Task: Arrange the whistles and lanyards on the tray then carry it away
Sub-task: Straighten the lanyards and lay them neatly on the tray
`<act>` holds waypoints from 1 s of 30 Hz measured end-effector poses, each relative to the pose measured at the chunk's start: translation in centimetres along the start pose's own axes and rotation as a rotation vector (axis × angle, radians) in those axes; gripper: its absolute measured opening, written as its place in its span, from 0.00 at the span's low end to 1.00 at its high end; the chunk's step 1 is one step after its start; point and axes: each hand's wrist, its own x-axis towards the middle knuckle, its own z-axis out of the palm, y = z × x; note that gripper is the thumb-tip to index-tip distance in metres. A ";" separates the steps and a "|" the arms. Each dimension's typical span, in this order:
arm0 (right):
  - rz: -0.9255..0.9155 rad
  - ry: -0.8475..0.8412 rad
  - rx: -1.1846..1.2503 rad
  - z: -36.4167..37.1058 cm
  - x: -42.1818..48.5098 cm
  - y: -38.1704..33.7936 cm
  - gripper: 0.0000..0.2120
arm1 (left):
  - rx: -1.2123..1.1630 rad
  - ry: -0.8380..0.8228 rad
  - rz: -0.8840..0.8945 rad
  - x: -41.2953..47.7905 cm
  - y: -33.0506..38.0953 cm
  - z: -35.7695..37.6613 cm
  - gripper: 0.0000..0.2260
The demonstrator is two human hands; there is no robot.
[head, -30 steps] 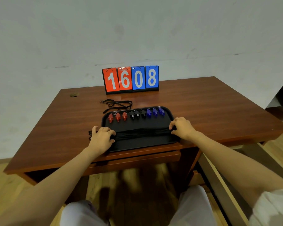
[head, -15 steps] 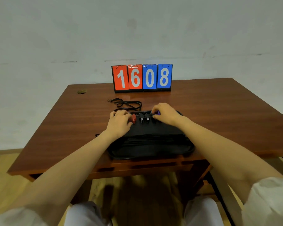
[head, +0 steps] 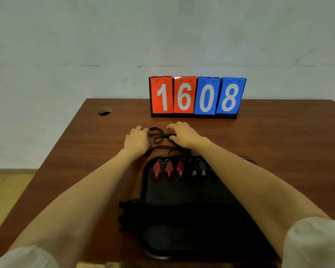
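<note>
Both hands have moved off the tray (head: 182,190) and past its far edge. They now meet on the loose lanyard (head: 161,134), which lies on the table (head: 66,151) between the tray and the scoreboard (head: 197,95).

Our left hand (head: 136,140) has its fingers curled down over the cord's left end. Our right hand (head: 184,135) appears to pinch the other end between thumb and bent fingers. A short length of cord is drawn straight between the two hands, and the slack loops trail back toward the tray.

A second ago these hands rested at the tray's left and right edges, on the bundled lanyards (head: 135,211) that cross its near half. Half a second ago they were over the whistle row.

The red whistles (head: 168,169) and black whistles (head: 198,170) are lined up along the tray's far edge. Our right forearm hides anything further along the row.

We judge that this stray cord is the last piece not yet on the tray. It needs gathering and laying with the bundle before the tray is carried away.
</note>
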 end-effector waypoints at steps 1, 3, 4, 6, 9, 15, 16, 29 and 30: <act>0.000 -0.010 -0.001 0.5 1.1 0.0 0.20 | -0.005 -0.002 0.019 0.9 -0.4 0.3 0.19; 0.018 -0.025 -0.017 1.4 2.7 0.1 0.20 | 0.000 -0.035 0.066 2.5 -1.0 1.0 0.21; 0.035 -0.016 -0.031 1.9 3.3 0.3 0.19 | 0.013 -0.068 0.075 3.0 -1.3 1.4 0.21; 0.059 0.059 -0.053 2.9 3.8 0.8 0.13 | 0.043 -0.129 0.066 3.4 -1.6 2.4 0.23; 0.090 0.165 -0.065 3.4 3.7 2.1 0.09 | 0.074 -0.119 0.049 3.2 -1.9 3.6 0.23; 0.330 0.188 -0.001 0.3 1.2 7.1 0.11 | 0.173 -0.027 -0.027 2.2 -1.8 3.3 0.19; 0.348 0.206 0.046 -0.2 0.6 7.5 0.10 | 0.193 -0.044 -0.034 1.9 -1.6 3.1 0.19; -0.042 0.476 0.366 -10.2 -8.5 0.6 0.01 | -0.762 0.030 0.063 -3.0 10.0 -7.8 0.20; -0.060 0.473 0.363 -10.7 -9.2 0.1 0.03 | -0.907 0.020 0.064 -3.6 11.2 -9.0 0.21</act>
